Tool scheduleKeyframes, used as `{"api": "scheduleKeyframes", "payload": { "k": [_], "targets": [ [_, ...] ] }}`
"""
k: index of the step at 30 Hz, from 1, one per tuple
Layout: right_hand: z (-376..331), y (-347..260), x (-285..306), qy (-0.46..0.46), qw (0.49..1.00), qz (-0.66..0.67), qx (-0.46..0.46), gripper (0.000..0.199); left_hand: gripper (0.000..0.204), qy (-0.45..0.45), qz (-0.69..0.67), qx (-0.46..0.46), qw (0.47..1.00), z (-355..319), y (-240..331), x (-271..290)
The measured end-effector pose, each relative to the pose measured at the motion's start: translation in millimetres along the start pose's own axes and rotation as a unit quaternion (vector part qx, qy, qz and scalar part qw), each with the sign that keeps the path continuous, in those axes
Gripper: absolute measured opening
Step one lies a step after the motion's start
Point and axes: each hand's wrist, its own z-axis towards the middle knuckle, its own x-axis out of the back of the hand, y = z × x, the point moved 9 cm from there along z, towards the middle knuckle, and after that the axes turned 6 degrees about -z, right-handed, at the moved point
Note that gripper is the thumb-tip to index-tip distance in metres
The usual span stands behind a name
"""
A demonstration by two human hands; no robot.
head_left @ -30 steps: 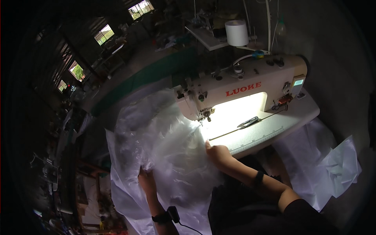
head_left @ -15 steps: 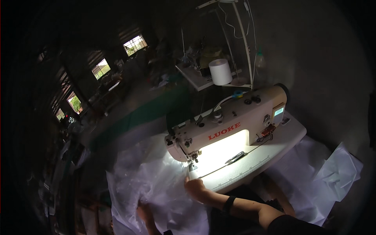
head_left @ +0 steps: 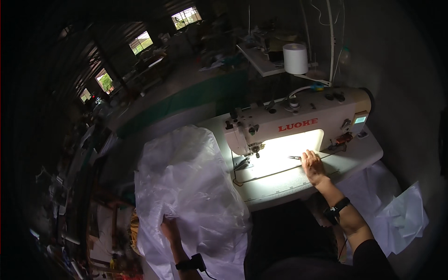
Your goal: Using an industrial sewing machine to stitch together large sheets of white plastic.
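White woven sacking [head_left: 186, 186] lies heaped left of the sewing machine [head_left: 298, 123], the left hand [head_left: 170, 229] gripping its near edge, while the right hand [head_left: 311, 164], fingers loosely spread, reaches the small snips [head_left: 295, 157]; pinch them cleanly, keeping the cloth steady.

Our right hand [head_left: 312, 164] is stretched out far to the right, fingers loosely spread, palm down. Our left hand [head_left: 169, 229] sits low and near, fingers curled in a grip.

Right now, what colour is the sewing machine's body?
Cream-white, best seen in the head view: sewing machine.
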Motion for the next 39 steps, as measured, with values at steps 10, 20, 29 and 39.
{"api": "scheduleKeyframes", "payload": {
  "k": [10,20,29,39],
  "targets": [
    [43.6,-210.4,-43.1,-0.309,0.943,0.072,0.098,0.025,0.047,0.013,-0.013,0.005,1.000,-20.7,12.1,19.7],
    [39.7,-132.7,-38.1,-0.238,0.965,0.108,0.021,0.021,0.052,0.037,-0.083,0.012,0.996,-31.8,-9.7,60.1],
    [6.9,-280.7,125.8,0.029,0.901,0.210,0.379,0.074,0.054,-0.215,-0.228,0.076,0.947,-73.4,-12.9,24.5],
    [60.5,-463.7,99.8,-0.503,0.428,0.751,-0.002,0.023,0.035,-0.025,-0.277,-0.139,0.951,-148.3,218.6,101.4]
  ]
}}
